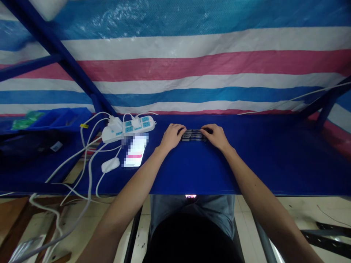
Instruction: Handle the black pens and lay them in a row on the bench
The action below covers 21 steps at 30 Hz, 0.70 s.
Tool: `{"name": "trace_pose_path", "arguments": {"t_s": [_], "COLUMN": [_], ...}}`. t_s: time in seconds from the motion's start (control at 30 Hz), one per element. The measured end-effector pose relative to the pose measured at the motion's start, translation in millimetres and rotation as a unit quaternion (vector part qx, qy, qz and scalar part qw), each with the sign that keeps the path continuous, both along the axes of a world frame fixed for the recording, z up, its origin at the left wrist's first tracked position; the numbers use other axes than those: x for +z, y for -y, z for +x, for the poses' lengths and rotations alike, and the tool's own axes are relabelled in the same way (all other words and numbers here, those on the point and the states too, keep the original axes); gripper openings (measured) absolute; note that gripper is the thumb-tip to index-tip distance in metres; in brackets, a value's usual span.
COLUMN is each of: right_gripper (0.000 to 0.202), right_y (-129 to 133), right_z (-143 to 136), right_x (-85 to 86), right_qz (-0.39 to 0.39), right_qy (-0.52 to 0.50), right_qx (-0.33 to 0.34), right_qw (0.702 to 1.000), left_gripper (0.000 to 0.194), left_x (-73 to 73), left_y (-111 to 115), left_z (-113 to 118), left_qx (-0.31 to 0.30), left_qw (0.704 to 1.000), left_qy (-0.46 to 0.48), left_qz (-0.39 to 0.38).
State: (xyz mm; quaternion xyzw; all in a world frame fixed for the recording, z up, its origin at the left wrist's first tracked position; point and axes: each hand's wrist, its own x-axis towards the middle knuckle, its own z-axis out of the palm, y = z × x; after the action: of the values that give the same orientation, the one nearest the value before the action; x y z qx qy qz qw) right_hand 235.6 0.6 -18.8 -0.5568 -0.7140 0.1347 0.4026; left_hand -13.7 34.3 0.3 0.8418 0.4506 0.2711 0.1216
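Note:
Several dark, slim pens (193,135) lie side by side in a small stack on the blue tabletop (189,171), running left to right. My left hand (172,136) has its fingers curled against their left end, thumb and forefinger closed around it. At the opposite end, my right hand (215,136) grips in the same way, its thumb toward me. The fingertips partly hide both ends of the pens.
Left of my left arm are a lit phone (136,150), a white power strip (128,128) with plugs, and a white adapter (110,165) among loose cables. Blue trays (59,118) stand at far left. A striped tarp (192,69) hangs behind the table.

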Motion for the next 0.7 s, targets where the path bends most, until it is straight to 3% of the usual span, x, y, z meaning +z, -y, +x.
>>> {"name": "trace_pose_path", "arguments": {"t_s": [0.2,0.33,0.57,0.7], "right_gripper": [0.021,0.021,0.014,0.011], "right_y": [5,9,14,14], "right_z": [-2,-7,-14,-9], "right_x": [1.2,-0.6,1.9,8.9], "right_qz": [0.061,0.059,0.054,0.091], "right_qy": [0.038,0.077,0.107,0.068], "right_qx": [0.082,0.123,0.110,0.056], "right_qw": [0.994,0.988,0.987,0.992], "left_gripper": [0.038,0.035,0.030,0.024], "left_x": [6.1,6.0,6.0,6.0], "left_y": [6,6,6,4], "left_z": [-1,-1,-1,-2], "left_qx": [-0.079,-0.101,-0.114,-0.109], "left_qw": [0.997,0.994,0.993,0.991], "left_qy": [-0.012,-0.024,0.005,0.072], "left_qz": [-0.012,-0.018,-0.003,0.032]}}
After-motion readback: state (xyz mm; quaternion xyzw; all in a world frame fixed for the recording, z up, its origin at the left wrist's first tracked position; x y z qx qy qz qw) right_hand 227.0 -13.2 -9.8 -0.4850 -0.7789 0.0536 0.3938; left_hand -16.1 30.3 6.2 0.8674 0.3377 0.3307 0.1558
